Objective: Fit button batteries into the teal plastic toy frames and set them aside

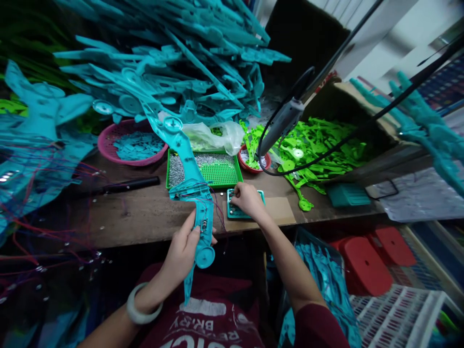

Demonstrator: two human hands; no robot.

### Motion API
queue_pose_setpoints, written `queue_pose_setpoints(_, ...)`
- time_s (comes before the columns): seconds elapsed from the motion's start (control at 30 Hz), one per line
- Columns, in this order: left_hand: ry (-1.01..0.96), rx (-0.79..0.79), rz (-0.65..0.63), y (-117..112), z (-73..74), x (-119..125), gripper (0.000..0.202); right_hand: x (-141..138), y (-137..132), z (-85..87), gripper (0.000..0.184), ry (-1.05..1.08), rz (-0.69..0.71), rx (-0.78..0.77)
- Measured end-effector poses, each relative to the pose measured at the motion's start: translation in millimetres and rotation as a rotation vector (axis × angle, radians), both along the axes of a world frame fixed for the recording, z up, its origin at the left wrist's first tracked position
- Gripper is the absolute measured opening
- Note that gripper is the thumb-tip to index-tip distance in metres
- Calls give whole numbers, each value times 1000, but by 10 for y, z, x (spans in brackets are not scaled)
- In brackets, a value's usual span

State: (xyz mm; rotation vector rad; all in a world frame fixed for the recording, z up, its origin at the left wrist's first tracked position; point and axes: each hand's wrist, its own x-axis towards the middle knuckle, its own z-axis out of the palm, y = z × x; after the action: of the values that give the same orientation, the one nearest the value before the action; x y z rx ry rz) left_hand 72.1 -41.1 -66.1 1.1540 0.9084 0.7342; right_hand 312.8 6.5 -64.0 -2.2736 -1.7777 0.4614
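Note:
My left hand point(184, 249) is closed around the lower section of a long turquoise plastic bow-shaped shell point(188, 159). Thin red and dark wires cross its middle, and a small metal part sits in it just above my fingers. The shell's upper end reaches over a green perforated tray point(219, 174) of small silvery pieces. Over a small teal tray point(241, 212) on a piece of cardboard, my right hand point(247, 199) has its fingertips pinched together. Whatever is between those fingertips is too small to make out. A few small pieces lie in the teal tray.
Turquoise shells point(163, 72) are heaped at the back. A pink basket point(105, 145) holds flat turquoise pieces. An electric screwdriver point(281, 128) hangs on a cable above a red bowl point(268, 162) and green parts point(322, 145). Wired shells point(39, 125) lie left; red stools point(362, 266) stand right.

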Motion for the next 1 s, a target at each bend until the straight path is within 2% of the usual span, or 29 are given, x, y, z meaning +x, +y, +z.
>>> queue_pose_setpoints(0.13,-8,9,7,5,-36,-20,55,21,7,23,11,-11,49,28)
queue_pose_setpoints(0.23,-6,17,17,20,-47,-29,55,-65,-74,124,13,0,97,72)
queue_pose_setpoints(0.33,33,19,20,40,-42,-33,59,-349,-290,235,10,135,209,326)
queue_pose_setpoints(0.43,111,134,60,58,-44,-32,57,-707,-530,259,11,265,386,642)
queue_pose_setpoints(0.53,169,252,110,60,-66,-41,54,-939,-658,217,13,173,463,737)
queue_pose_setpoints(0.63,207,274,104,53,-99,-63,54,-997,-691,178,17,75,507,718)
queue_pose_setpoints(0.7,224,299,81,45,-123,-72,54,-974,-698,167,19,87,526,672)
queue_pose_setpoints(0.83,243,361,24,-31,-145,-61,54,-867,-696,182,15,348,482,510)
queue_pose_setpoints(0.93,236,436,-20,-131,-53,-90,55,-808,-649,234,17,568,388,393)
queue_pose_setpoints(1.0,204,423,-91,-162,109,-196,55,-821,-610,307,23,660,362,361)
